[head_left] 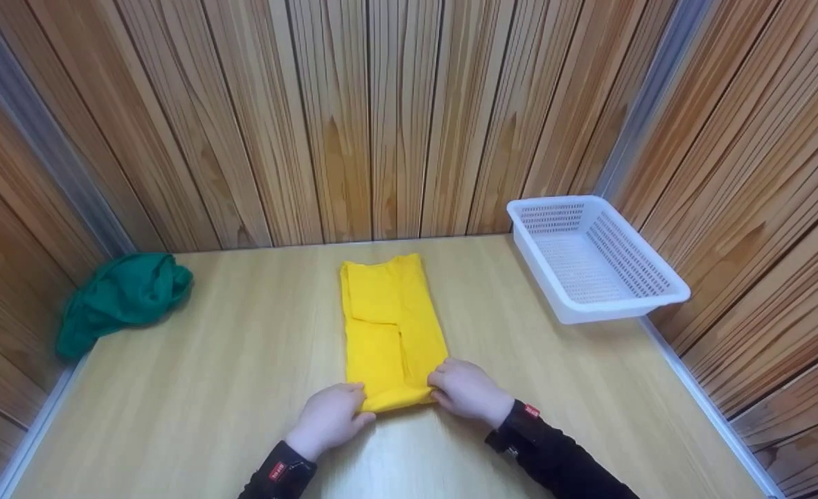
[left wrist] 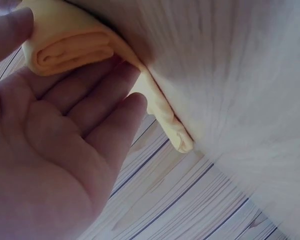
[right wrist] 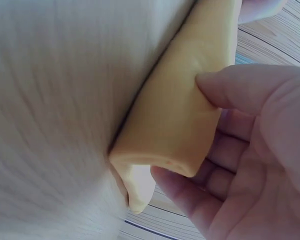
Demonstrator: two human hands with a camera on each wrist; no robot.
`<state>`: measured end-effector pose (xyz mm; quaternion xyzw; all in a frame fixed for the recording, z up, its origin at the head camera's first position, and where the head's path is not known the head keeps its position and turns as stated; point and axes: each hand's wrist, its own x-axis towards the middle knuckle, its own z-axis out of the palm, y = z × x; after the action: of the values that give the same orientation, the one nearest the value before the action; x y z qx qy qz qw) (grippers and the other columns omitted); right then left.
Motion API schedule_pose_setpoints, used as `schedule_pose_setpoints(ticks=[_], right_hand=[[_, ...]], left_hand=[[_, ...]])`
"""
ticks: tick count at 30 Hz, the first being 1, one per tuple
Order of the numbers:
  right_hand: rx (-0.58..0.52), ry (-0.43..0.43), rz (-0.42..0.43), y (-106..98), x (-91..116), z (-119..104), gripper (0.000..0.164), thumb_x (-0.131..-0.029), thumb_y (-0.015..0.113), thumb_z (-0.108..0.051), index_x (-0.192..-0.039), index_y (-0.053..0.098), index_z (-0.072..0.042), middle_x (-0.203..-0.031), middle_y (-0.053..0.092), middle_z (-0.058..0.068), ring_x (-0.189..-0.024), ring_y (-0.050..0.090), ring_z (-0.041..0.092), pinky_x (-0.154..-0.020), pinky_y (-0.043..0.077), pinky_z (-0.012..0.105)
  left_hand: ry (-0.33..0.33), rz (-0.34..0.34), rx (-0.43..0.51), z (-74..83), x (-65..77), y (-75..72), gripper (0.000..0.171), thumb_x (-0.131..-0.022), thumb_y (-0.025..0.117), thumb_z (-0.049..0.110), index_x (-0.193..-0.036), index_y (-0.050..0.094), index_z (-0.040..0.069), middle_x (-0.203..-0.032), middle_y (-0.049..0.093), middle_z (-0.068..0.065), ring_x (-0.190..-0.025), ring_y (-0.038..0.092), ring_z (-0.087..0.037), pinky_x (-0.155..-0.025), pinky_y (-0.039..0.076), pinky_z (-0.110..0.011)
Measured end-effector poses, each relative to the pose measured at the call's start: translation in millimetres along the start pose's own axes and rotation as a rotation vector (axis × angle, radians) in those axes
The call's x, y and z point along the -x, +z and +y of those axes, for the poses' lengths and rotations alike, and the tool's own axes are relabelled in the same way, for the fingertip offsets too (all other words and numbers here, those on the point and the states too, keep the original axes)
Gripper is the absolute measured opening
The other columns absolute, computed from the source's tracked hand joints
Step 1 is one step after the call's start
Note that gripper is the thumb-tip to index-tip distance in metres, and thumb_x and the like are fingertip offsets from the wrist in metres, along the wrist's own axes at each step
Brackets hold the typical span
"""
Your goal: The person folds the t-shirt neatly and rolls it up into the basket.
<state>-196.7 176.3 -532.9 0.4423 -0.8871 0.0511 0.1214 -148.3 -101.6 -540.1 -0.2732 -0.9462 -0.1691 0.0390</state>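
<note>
A folded yellow garment (head_left: 381,326) lies lengthwise on the table, its near end turned up into a thick roll. At the roll's left corner, my left hand (head_left: 332,416) holds it. The left wrist view shows the layered end of the yellow roll (left wrist: 72,52) between the thumb and the fingers of that hand (left wrist: 55,140). My right hand (head_left: 471,391) pinches the right corner. In the right wrist view its thumb presses on the roll (right wrist: 175,120), with the fingers of the right hand (right wrist: 250,135) behind it.
A crumpled green cloth (head_left: 125,294) lies at the table's left edge, by the wall. On the right stands a white perforated plastic basket (head_left: 561,298) with nothing in it. Wood-panelled walls (head_left: 395,125) enclose the table (head_left: 242,346) at the back and both sides.
</note>
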Motion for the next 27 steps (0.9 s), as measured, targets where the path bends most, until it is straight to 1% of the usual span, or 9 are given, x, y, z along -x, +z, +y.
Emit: schedule_pose_setpoints(ticks=[2, 5, 9, 11, 15, 18, 21, 24, 27], right_hand=[[-0.015, -0.008, -0.009, -2, 0, 1, 0.009, -0.085, 0.073, -0.015, -0.084, 0.064, -0.013, -0.079, 0.062, -0.001, -0.075, 0.058, 0.02, -0.064, 0.048, 0.033], [-0.039, -0.007, -0.037, -3, 1, 1, 0.008, -0.087, 0.071, -0.014, -0.085, 0.064, -0.013, -0.079, 0.062, -0.001, -0.076, 0.059, 0.02, -0.065, 0.049, 0.033], [-0.073, 0.019, -0.09, -3, 1, 1, 0.005, -0.09, 0.069, -0.015, -0.088, 0.064, -0.012, -0.08, 0.063, -0.001, -0.077, 0.06, 0.02, -0.066, 0.049, 0.033], [-0.082, 0.043, -0.111, -2, 0, 1, 0.005, -0.091, 0.067, -0.015, -0.09, 0.065, -0.012, -0.081, 0.064, -0.001, -0.077, 0.061, 0.02, -0.066, 0.049, 0.033], [-0.098, 0.084, -0.125, 0, -3, 2, 0.007, -0.094, 0.064, -0.016, -0.092, 0.064, -0.01, -0.081, 0.065, 0.0, -0.076, 0.061, 0.02, -0.066, 0.05, 0.033], [-0.107, 0.101, -0.131, 2, -5, 2, 0.007, -0.095, 0.064, -0.016, -0.091, 0.064, -0.01, -0.08, 0.063, -0.001, -0.075, 0.061, 0.02, -0.067, 0.051, 0.034], [-0.111, 0.107, -0.137, 3, -8, 3, 0.007, -0.096, 0.063, -0.016, -0.091, 0.063, -0.011, -0.08, 0.062, -0.001, -0.075, 0.061, 0.02, -0.068, 0.051, 0.035], [-0.11, 0.111, -0.148, 4, -9, 5, 0.008, -0.096, 0.062, -0.016, -0.09, 0.063, -0.011, -0.079, 0.061, -0.002, -0.075, 0.06, 0.019, -0.068, 0.051, 0.035], [-0.105, 0.116, -0.157, 6, -11, 7, 0.009, -0.096, 0.062, -0.017, -0.089, 0.062, -0.011, -0.077, 0.06, -0.002, -0.074, 0.06, 0.019, -0.066, 0.05, 0.034]], left_hand=[[-0.003, -0.007, 0.01, 0.6, 0.7, -1.8, 0.028, -0.09, 0.069, 0.032, -0.093, 0.067, 0.004, -0.113, 0.069, -0.019, -0.097, 0.067, -0.035, -0.083, 0.053, -0.047], [-0.009, -0.019, 0.027, 0.9, 1.4, -4.2, 0.028, -0.09, 0.069, 0.034, -0.081, 0.06, 0.009, -0.088, 0.069, -0.01, -0.077, 0.065, -0.027, -0.069, 0.053, -0.041], [-0.014, -0.028, 0.053, 0.9, 1.8, -5.9, 0.032, -0.091, 0.069, 0.034, -0.073, 0.049, 0.016, -0.063, 0.045, 0.005, -0.057, 0.048, -0.016, -0.054, 0.042, -0.033], [-0.018, -0.023, 0.065, 1.1, 1.5, -6.6, 0.034, -0.092, 0.068, 0.034, -0.071, 0.047, 0.017, -0.062, 0.04, 0.008, -0.056, 0.044, -0.013, -0.053, 0.04, -0.031], [-0.027, 0.007, 0.079, -0.6, -0.6, -6.2, 0.034, -0.093, 0.065, 0.032, -0.07, 0.047, 0.017, -0.063, 0.042, 0.008, -0.057, 0.045, -0.012, -0.055, 0.042, -0.032], [-0.031, 0.027, 0.075, -3.1, -2.6, -4.7, 0.027, -0.095, 0.064, 0.03, -0.074, 0.053, 0.016, -0.066, 0.05, 0.006, -0.06, 0.052, -0.015, -0.058, 0.046, -0.035], [-0.038, 0.045, 0.065, -4.7, -4.9, -2.7, 0.018, -0.095, 0.063, 0.027, -0.087, 0.062, 0.011, -0.076, 0.063, -0.001, -0.07, 0.062, -0.022, -0.065, 0.052, -0.039], [-0.041, 0.065, 0.065, -5.1, -6.4, -1.1, 0.018, -0.096, 0.063, 0.024, -0.099, 0.066, 0.007, -0.088, 0.07, -0.007, -0.08, 0.067, -0.027, -0.072, 0.054, -0.043], [-0.032, 0.096, 0.054, -4.6, -7.4, 0.0, 0.015, -0.095, 0.064, 0.022, -0.095, 0.065, 0.006, -0.084, 0.069, -0.008, -0.078, 0.067, -0.028, -0.069, 0.054, -0.044]])
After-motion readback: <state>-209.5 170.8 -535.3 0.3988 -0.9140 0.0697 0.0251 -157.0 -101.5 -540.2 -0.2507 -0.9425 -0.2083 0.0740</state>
